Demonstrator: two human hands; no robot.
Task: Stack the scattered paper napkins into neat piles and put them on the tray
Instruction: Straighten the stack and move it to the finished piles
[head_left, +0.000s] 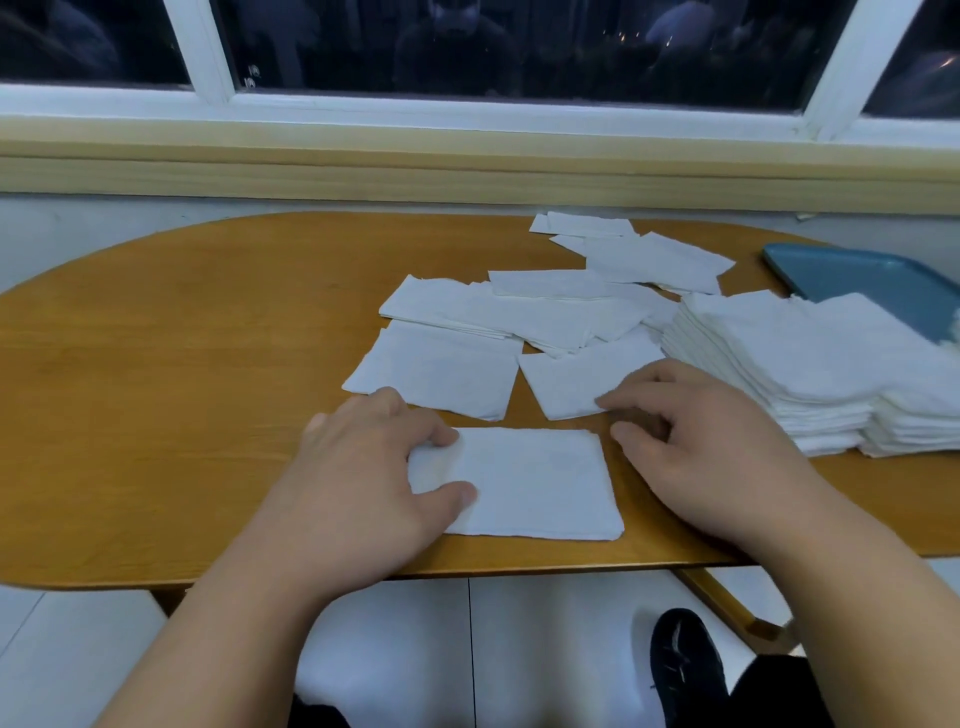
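Lying flat, napkin (524, 483) lengthwise left-right.

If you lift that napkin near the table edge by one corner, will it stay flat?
Probably floppy: the napkin looks thin and soft, with faint wrinkles. It likely weighs almost nothing and may slide easily on the smooth table, which may be why the left hand rests on its edge.

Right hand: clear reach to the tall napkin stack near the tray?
Probably yes. The right hand lies right beside the tall napkin stack, with nothing between them; its fingertips only touch a loose napkin.
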